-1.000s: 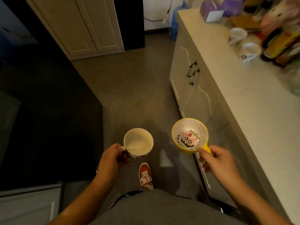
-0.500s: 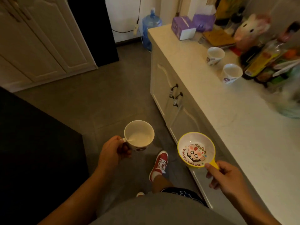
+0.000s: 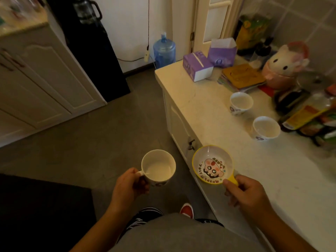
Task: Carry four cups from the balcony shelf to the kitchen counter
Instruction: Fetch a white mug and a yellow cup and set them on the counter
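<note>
Left hand [image 3: 127,186] gripped a white mug [image 3: 158,167] by its handle above the floor, right hand [image 3: 245,194] pinched a yellow-rimmed cartoon cup [image 3: 212,164] at the kitchen counter [image 3: 209,113] edge, two white cups [image 3: 241,103] stood on the counter.

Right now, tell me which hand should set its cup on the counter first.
Right. The right hand holds the yellow-rimmed cup at the counter edge, bare surface just beyond. The left hand holds the white mug out over the floor, farther away.

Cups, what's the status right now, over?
Left hand holds white mug by its handle; right hand holds yellow-rimmed cup. Two white cups already on counter. Bare counter space ahead, nothing blocking.
</note>
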Available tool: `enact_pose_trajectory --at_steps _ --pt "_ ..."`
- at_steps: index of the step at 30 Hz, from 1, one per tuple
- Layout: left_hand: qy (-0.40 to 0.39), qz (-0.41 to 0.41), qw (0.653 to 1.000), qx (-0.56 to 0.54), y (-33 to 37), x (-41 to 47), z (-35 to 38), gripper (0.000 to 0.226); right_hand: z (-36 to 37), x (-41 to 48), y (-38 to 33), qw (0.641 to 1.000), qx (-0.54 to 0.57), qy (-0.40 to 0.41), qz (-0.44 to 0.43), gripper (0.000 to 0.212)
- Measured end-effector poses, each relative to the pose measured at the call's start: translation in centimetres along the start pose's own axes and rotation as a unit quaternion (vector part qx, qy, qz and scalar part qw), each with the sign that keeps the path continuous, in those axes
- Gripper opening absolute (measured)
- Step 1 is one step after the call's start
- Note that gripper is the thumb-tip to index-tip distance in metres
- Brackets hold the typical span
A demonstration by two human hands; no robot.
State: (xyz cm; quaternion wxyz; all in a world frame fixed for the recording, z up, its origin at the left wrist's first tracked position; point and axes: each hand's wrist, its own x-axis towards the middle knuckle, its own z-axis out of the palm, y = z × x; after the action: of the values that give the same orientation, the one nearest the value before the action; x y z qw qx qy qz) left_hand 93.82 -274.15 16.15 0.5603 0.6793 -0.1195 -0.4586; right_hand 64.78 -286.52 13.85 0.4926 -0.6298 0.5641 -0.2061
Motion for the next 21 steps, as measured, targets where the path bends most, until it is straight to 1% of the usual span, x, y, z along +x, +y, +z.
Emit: enact_pose_trajectory --at_steps 3,6,9,12,14,17,21 --pt "-0.017 -0.006 1.000 0.015 1.9 2.9 1.6 0.032 -0.2 2.5 -1.5 1.000 -0.003 0.021 -0.002 0.027" --pt "-0.045 -0.010 0.998 0.038 3.5 6.8 3.2 0.028 -0.1 4.8 -2.7 0.999 -0.010 0.050 0.013 0.024" --pt "-0.092 -0.015 0.993 0.070 5.2 11.4 4.9 0.027 0.3 6.7 -3.5 0.995 -0.015 0.085 0.051 0.022" --pt "-0.156 -0.025 0.983 0.093 7.1 16.1 6.9 0.023 1.0 7.9 -4.5 0.986 0.007 0.133 0.098 0.023" --pt "-0.203 -0.029 0.972 0.113 8.5 19.3 8.4 0.025 1.7 8.4 -5.4 0.977 0.029 0.167 0.128 0.025" --pt "-0.288 -0.032 0.946 0.148 10.2 23.2 10.7 0.036 2.8 8.6 -6.8 0.956 0.063 0.224 0.177 0.030" --pt "-0.383 -0.041 0.905 0.181 11.5 26.7 13.6 0.033 4.0 8.6 -8.4 0.926 0.071 0.286 0.234 0.032"
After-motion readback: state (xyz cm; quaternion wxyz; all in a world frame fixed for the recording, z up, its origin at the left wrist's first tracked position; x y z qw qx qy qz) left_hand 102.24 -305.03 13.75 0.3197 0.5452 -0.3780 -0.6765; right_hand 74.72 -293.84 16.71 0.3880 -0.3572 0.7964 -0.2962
